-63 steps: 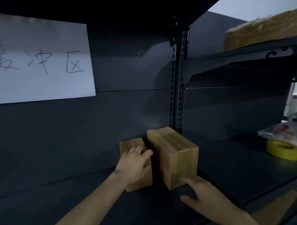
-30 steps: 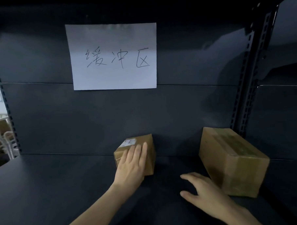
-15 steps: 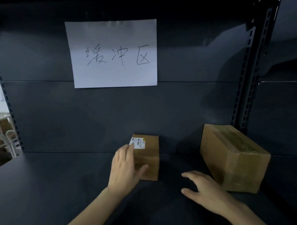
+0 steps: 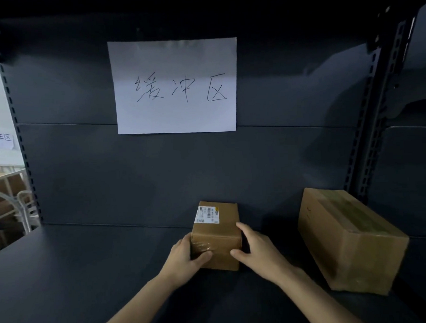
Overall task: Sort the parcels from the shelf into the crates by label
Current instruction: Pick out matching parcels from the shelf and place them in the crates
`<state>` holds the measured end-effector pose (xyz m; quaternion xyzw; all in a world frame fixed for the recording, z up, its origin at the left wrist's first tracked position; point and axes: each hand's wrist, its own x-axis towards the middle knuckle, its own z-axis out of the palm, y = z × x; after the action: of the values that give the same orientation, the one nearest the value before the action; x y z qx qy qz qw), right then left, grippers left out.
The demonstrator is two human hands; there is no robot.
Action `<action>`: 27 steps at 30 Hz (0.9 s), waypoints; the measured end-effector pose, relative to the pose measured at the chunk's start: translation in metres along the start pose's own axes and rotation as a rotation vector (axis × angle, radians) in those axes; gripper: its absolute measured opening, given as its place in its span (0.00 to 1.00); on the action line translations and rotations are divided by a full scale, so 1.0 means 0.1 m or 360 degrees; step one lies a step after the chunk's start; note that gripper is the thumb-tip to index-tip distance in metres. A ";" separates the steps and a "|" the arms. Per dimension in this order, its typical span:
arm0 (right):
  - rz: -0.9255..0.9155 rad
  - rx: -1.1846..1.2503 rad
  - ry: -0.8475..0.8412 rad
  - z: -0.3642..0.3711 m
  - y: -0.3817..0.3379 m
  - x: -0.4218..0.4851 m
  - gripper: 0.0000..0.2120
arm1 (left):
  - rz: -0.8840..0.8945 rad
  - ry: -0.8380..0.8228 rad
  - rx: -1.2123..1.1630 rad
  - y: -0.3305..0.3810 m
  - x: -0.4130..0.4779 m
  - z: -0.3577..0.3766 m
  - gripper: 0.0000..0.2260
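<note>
Brown parcel [image 4: 216,237], white label [image 4: 207,215]

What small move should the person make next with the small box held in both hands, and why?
Probably lift the small box clear of the shelf and read its label: the left hand and right hand grip its sides, and the label faces up.

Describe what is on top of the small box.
A white barcode label, at the small box's far left corner. The left hand and right hand hide its sides.
</note>
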<state>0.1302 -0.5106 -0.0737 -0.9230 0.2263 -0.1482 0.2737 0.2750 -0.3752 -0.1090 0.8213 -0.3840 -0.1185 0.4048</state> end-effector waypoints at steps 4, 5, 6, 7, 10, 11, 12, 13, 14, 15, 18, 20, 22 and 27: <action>0.0035 0.0117 0.0111 0.02 0.04 -0.04 0.32 | 0.0102 0.0025 -0.0013 0.10 -0.08 0.08 0.26; 0.0063 0.0200 0.0142 0.00 0.07 -0.06 0.31 | 0.0141 0.0052 0.0018 0.14 -0.10 0.09 0.29; 0.0094 0.0287 0.0170 -0.01 0.10 -0.09 0.31 | 0.0185 0.0090 0.0050 0.19 -0.13 0.10 0.31; 0.0128 0.0374 0.0193 -0.01 0.15 -0.11 0.30 | 0.0241 0.0141 0.0088 0.25 -0.16 0.11 0.33; 0.0241 0.0566 0.0182 -0.01 0.25 -0.21 0.26 | 0.0446 0.0313 0.0231 0.48 -0.24 0.14 0.32; 0.0262 0.0587 0.0177 0.00 0.27 -0.24 0.24 | 0.0501 0.0354 0.0289 0.55 -0.26 0.16 0.31; 0.0273 0.0588 0.0182 0.01 0.29 -0.26 0.21 | 0.0543 0.0378 0.0347 0.61 -0.27 0.18 0.30; 0.0282 0.0569 0.0189 0.01 0.31 -0.29 0.19 | 0.0579 0.0388 0.0407 0.66 -0.28 0.21 0.29; 0.0301 0.0535 0.0187 0.00 0.32 -0.31 0.17 | 0.0615 0.0388 0.0463 0.71 -0.28 0.23 0.28; 0.0316 0.0490 0.0182 0.00 0.34 -0.33 0.15 | 0.0651 0.0381 0.0511 0.74 -0.28 0.26 0.28; 0.0361 0.0332 0.0160 -0.02 0.40 -0.39 0.12 | 0.0737 0.0339 0.0576 0.80 -0.27 0.35 0.26; 0.0357 0.0251 0.0155 -0.03 0.42 -0.42 0.10 | 0.0784 0.0301 0.0577 0.83 -0.26 0.41 0.25; 0.0332 0.0201 0.0151 -0.06 0.41 -0.44 0.08 | 0.0825 0.0284 0.0551 0.84 -0.26 0.44 0.25; 0.0332 0.0212 0.0145 -0.14 0.41 -0.48 0.09 | 0.0833 0.0330 0.0120 0.79 -0.19 0.35 0.19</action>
<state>0.0702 -0.5229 -0.0931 -0.8665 0.3230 -0.1754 0.3378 0.2024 -0.4115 -0.0744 0.7165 -0.5437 0.0890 0.4279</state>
